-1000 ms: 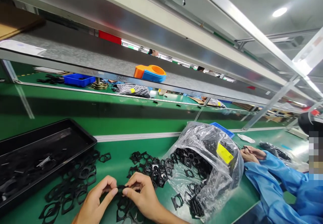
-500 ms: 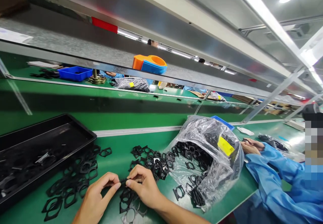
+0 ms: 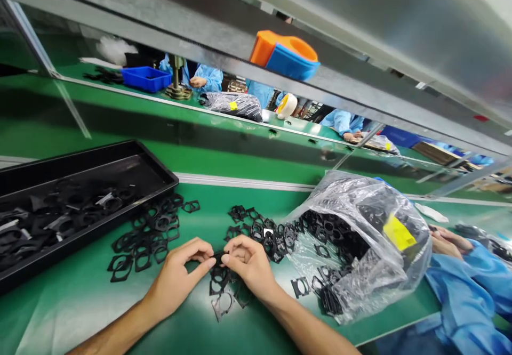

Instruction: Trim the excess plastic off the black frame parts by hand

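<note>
Between my two hands is a small black plastic part, seen nearly edge-on and partly covered by my fingers. My left hand pinches its left end, and my right hand pinches the right end. Just below lie several loose black ring-shaped frames on the green table. Another pile of black frames spreads to the left of my left hand. Beyond my right hand, more black frames trail out of a clear plastic bag with a yellow label.
A black tray holding black parts stands at the left. Overhead runs a grey shelf edge with an orange and blue tape holder. At the right, a co-worker's blue sleeves reach the table. Other workers sit beyond the green divider.
The view has tilted down and shifted left, so the table things appear farther right and the tray shows more. Both hands keep pinching the black part.
</note>
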`<state>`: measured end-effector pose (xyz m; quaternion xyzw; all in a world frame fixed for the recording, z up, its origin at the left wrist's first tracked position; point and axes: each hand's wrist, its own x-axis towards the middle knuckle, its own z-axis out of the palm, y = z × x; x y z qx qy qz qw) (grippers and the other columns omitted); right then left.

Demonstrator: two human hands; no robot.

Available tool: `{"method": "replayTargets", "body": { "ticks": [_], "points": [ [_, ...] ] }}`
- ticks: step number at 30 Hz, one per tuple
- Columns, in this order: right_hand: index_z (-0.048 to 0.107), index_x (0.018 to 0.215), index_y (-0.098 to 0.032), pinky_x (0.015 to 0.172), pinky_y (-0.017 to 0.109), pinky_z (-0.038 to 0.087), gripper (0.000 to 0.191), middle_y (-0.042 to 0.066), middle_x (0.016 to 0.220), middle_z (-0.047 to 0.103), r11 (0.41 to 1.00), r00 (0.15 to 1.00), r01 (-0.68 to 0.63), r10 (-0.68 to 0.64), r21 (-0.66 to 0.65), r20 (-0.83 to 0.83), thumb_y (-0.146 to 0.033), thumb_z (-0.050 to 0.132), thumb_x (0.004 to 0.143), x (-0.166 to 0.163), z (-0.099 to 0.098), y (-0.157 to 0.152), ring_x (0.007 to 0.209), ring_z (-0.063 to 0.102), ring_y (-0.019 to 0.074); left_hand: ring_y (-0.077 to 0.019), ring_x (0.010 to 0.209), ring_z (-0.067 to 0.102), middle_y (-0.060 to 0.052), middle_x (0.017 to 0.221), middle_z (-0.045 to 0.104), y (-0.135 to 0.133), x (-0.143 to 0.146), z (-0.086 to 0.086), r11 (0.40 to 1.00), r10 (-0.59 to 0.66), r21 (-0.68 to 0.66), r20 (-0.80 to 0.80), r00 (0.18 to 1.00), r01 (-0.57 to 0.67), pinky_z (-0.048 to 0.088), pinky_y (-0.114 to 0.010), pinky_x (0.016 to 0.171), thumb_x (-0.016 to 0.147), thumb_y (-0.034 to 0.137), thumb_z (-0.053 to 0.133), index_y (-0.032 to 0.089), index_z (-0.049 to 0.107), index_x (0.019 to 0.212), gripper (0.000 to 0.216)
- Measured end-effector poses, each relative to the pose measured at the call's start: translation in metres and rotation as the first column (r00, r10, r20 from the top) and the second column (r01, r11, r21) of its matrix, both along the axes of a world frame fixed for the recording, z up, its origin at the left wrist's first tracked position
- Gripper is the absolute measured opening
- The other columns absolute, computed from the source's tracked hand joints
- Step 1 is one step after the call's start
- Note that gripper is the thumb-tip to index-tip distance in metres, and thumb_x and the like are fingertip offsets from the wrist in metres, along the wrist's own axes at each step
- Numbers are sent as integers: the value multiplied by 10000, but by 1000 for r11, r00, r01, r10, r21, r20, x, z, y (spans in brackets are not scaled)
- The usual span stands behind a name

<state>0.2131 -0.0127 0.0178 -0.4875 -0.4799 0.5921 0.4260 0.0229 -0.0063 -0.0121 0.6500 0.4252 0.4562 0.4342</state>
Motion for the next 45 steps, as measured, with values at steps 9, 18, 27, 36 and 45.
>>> {"method": "replayTargets", "body": {
  "ticks": [9,18,27,36,45],
  "points": [
    [643,725,-181,608,216,473,364,-34,666,643,999,999,32,-32,-13,14,-417,912,658,-6,6,0,602,624,103,-134,685,686,-10,735,702,1,-3,2,999,-9,-53,-25,1000,8,582,-215,670,870,270,685,171,694,777,136],
    [618,789,-193,534,189,517,406,-73,556,615,970,966,29,-90,-243,-244,-396,933,633,-3,16,6,497,672,110,-143,977,714,-81,1077,724,5,-14,11,830,68,555,-199,978,55,589,-242,860,931,118,624,198,732,1027,165],
    [682,853,-195,644,256,560,238,27,750,710,989,987,-88,70,122,145,-423,676,919,-3,9,5,681,700,152,-115,798,710,-50,880,755,9,-15,16,851,70,525,-123,990,5,583,-210,749,911,117,670,164,726,954,85],
    [745,986,-243,754,330,580,173,40,885,721,754,905,-211,-90,622,415,-115,682,889,-4,10,8,824,677,187,-126,787,713,-50,855,764,14,-16,17,870,99,490,-61,993,-57,582,-233,746,920,170,672,171,746,920,74],
    [764,979,-253,701,326,574,212,45,876,726,702,884,-204,-167,682,436,-96,652,890,-3,9,7,787,689,186,-138,834,712,-61,873,754,13,-17,16,873,79,485,-36,996,-51,581,-250,785,885,170,718,165,725,905,21]
  ]
}}
